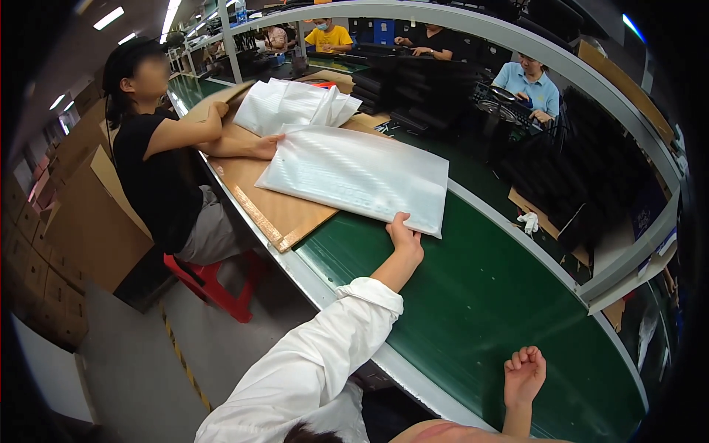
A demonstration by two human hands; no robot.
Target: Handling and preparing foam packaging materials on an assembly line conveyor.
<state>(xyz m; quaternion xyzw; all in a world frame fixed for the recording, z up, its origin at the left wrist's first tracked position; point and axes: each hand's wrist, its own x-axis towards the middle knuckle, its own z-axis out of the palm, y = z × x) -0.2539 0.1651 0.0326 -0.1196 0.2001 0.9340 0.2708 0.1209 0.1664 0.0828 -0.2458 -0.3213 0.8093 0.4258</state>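
A flat, translucent white plastic bag (pixel 354 176) with a pale panel-like item inside spans from the cardboard to the green belt; the item's kind is blurred by the film. At its near right corner my left hand (pixel 405 240) grips the edge, thumb on top. A co-worker's hand (pixel 267 145) touches the bag's far left edge. Apart from it, at the lower right, my right hand (pixel 525 373) hovers over the belt, palm up, fingers curled, with nothing visible in them. Behind the bag lie more crumpled white bags (pixel 292 105).
The green conveyor belt (pixel 502 295) has a pale metal edge. Tan cardboard (pixel 251 188) lies on it at left. A co-worker sits on a red stool (pixel 229 295). A grey frame rail (pixel 473 22) arches overhead. Black parts (pixel 425 88) are stacked opposite, near other workers.
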